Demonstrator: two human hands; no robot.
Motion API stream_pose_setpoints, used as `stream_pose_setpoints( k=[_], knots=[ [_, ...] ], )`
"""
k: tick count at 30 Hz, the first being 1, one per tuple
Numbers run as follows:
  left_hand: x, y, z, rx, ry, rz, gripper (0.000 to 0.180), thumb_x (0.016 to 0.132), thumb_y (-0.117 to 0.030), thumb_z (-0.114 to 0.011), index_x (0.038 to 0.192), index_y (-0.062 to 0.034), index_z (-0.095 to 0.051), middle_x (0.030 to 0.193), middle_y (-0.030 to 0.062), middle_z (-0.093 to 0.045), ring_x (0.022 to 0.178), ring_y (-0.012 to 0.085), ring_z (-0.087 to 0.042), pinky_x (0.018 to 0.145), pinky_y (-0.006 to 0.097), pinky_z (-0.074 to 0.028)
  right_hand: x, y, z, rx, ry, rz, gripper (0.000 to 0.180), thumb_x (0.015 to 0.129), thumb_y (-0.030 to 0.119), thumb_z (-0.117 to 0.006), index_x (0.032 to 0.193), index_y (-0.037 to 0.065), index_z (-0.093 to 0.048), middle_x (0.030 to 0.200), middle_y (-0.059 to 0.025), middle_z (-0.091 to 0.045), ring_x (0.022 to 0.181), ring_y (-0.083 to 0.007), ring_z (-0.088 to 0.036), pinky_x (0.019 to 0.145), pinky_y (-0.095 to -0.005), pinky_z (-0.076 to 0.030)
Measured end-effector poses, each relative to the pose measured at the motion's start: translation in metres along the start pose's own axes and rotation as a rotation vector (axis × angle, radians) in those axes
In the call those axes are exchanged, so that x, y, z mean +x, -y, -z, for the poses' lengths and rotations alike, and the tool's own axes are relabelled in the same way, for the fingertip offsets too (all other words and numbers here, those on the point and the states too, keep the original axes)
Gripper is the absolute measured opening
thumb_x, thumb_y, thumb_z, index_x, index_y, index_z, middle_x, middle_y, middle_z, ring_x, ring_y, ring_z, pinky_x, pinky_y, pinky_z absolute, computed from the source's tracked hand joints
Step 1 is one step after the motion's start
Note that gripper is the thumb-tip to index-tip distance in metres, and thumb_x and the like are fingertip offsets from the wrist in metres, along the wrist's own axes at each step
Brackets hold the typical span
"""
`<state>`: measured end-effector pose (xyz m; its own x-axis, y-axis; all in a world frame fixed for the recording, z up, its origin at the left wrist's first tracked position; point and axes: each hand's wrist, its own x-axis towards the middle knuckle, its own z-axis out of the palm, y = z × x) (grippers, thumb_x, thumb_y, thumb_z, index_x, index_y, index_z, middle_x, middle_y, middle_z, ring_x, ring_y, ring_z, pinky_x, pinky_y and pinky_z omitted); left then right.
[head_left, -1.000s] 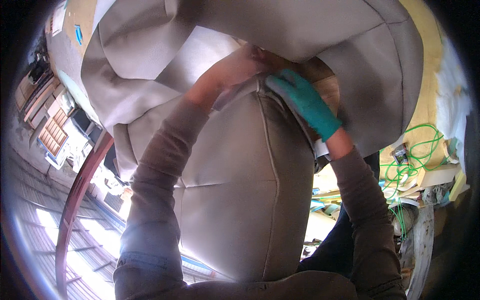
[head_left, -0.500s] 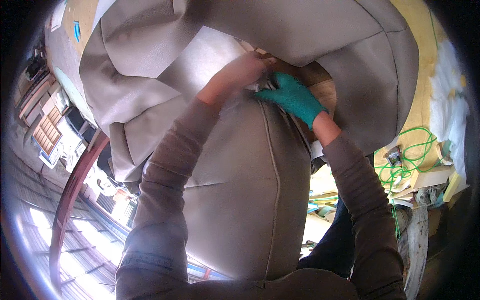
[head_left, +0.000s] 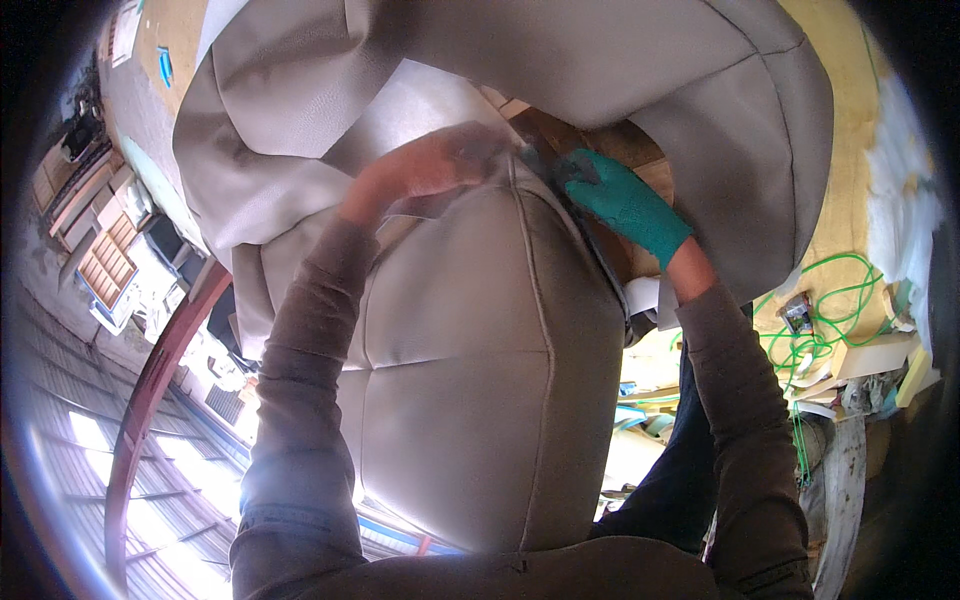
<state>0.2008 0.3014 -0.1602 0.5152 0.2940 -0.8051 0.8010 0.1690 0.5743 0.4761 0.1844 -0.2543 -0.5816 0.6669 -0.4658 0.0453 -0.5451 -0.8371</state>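
Note:
A padded furniture piece [head_left: 450,420] in taupe leather-like cover stands close in front of me, with a piped seam down its front. Beyond it, a loose taupe cover [head_left: 720,130] lies in folds around an opening that shows bare wood [head_left: 570,135]. My bare left hand [head_left: 440,165] is at the far top edge of the padded piece; motion smears its fingers. In a teal glove, my right hand [head_left: 625,200] is over the opening, just right of the seam's top. Its fingers are curled in, and what they hold is hidden.
At the right, a tangled green hose or cord [head_left: 820,320] lies by pale offcuts [head_left: 870,355]. White fluffy padding [head_left: 900,190] sits further back on a yellowish surface. A reddish metal beam [head_left: 165,380] curves along the left side.
My hands have moved apart: the left one to the left and slightly down, the right one to the right. More of the padded piece's top edge and the wood now shows between them.

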Motion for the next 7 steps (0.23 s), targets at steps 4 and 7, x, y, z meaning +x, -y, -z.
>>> stream_pose_setpoints(
  k=[4, 7],
  knots=[
    [0.0038, -0.0016, -0.0052, 0.096, 0.041, 0.131, 0.066, 0.089, -0.024, -0.071, 0.151, -0.0051, -0.058, 0.139, 0.0218, -0.067, 0.13, 0.0325, -0.064, 0.115, 0.038, -0.047, -0.0064, 0.0064, 0.0104, -0.11, 0.112, -0.197, 0.044, 0.098, 0.03, -0.075, 0.132, 0.004, -0.066, 0.123, -0.0113, -0.071, 0.109, -0.0218, -0.068, 0.101, -0.0353, -0.053],
    [0.0066, 0.0065, -0.007, 0.113, 0.036, 0.222, 0.076, 0.087, -0.027, -0.073, 0.158, -0.0107, -0.053, 0.148, 0.0231, -0.063, 0.134, 0.0345, -0.063, 0.118, 0.039, -0.045, 0.0015, 0.0046, 0.0136, -0.099, 0.21, -0.271, 0.05, 0.096, 0.032, -0.077, 0.137, 0.006, -0.066, 0.133, -0.0146, -0.071, 0.119, -0.0246, -0.069, 0.104, -0.0369, -0.053]
  ],
)
